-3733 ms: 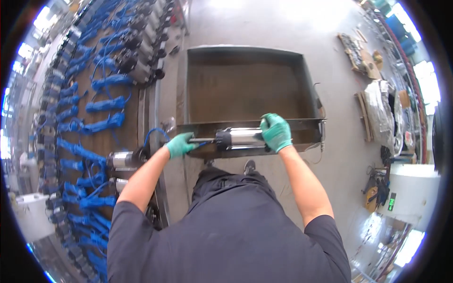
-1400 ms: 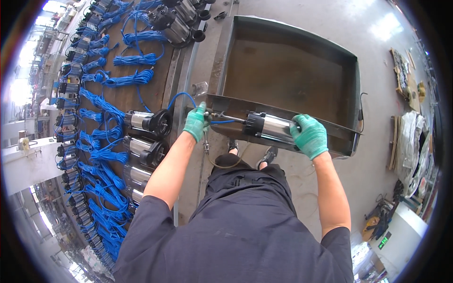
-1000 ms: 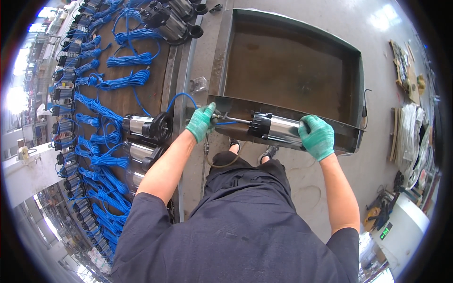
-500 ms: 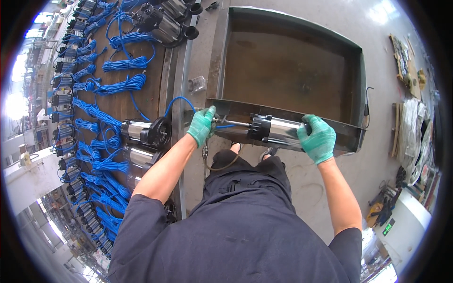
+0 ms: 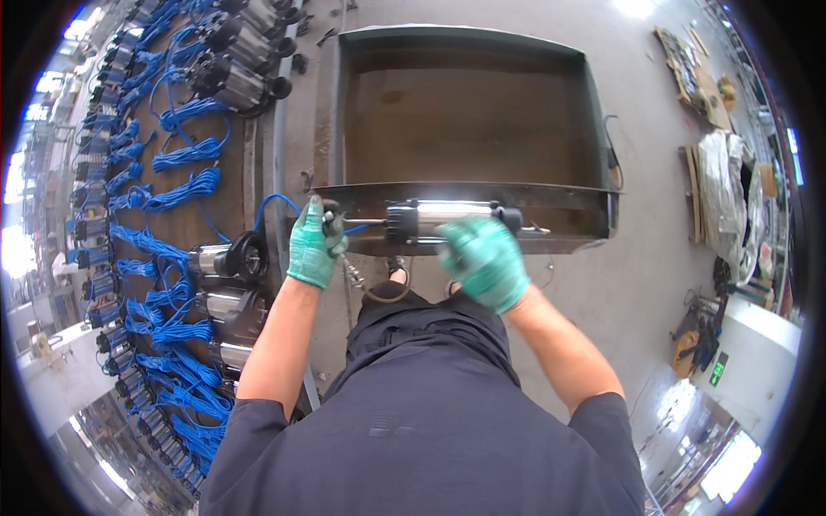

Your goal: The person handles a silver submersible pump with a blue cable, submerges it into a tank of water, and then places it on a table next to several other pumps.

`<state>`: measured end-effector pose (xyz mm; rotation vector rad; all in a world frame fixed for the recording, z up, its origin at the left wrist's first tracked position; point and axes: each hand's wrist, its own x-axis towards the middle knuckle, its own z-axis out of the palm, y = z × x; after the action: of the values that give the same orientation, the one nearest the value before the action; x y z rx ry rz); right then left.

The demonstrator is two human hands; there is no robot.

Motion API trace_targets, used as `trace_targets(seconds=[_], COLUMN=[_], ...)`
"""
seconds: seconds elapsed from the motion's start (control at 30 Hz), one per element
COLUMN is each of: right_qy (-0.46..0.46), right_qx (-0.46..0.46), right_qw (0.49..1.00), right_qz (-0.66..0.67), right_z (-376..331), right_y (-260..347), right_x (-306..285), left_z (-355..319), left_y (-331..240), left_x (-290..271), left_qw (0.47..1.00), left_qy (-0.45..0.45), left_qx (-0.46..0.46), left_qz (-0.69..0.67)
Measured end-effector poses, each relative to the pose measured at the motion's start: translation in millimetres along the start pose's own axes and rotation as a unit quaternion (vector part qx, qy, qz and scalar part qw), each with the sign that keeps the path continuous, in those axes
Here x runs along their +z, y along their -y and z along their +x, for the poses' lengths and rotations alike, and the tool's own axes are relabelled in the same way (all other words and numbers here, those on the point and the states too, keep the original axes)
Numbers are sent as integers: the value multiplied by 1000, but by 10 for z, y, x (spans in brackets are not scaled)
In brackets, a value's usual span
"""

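Note:
A shiny cylindrical motor [image 5: 452,210] with black end caps lies sideways on the ledge [image 5: 564,205] along the near side of a metal tank. From its left end a thin rod [image 5: 366,221] runs to a small metal hose fitting [image 5: 329,218]. My gloved left hand [image 5: 311,249] is closed around that fitting, thumb up. A thin hose [image 5: 394,299] hangs below it in a loop. My gloved right hand [image 5: 486,265] is in front of the motor's middle, its fingers curled and blurred; whether it touches the motor is unclear.
The rectangular tank [image 5: 465,33] holds brownish liquid. On the left, a bench [image 5: 243,163] carries several motors [image 5: 225,82] and coiled blue cables [image 5: 185,155]. One blue cable [image 5: 277,198] crosses toward my left hand. Plastic-wrapped material [image 5: 727,206] stands at the right.
My right hand has left the motor's right end and swung left to its middle. The left hand keeps hold of the fitting. The whole view has shifted.

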<state>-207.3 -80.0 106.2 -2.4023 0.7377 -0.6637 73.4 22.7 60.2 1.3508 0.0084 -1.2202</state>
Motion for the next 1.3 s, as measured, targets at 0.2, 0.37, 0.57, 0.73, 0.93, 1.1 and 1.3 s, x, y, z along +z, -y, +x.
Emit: trace_targets(seconds=[0.2,0.37,0.57,0.73,0.93,1.1,1.3], right_qy=[146,7,-93,-23,-8,-146,-120], right_qx=[299,281,235,455,486,448,410], right_qw=[901,958,935,885,867,880,884], right_qz=[279,52,-250,-94,-112,-50,-189], right_z=[-532,-1142,-1621,-1953,-2331,-2500,-2148], right_y=[305,212,-201,-1214,-2642,-3042,-2624], right_x=[-62,-957,-2123,-2171,-1405,-1095,-1027], left_z=[-493,-821,-898,-739,-681,-741,-573], left_y=[342,613,773,690,718,792,601], left_x=[1594,2315,2638,2023,871,144,-454], left_qw=[973,899,892,924,989,987,820], left_qy=[172,373,445,374,144,16,-113], left_qx=[-110,-186,-77,-59,-11,30,214], left_qz=[-110,-134,-8,57,33,160,518])
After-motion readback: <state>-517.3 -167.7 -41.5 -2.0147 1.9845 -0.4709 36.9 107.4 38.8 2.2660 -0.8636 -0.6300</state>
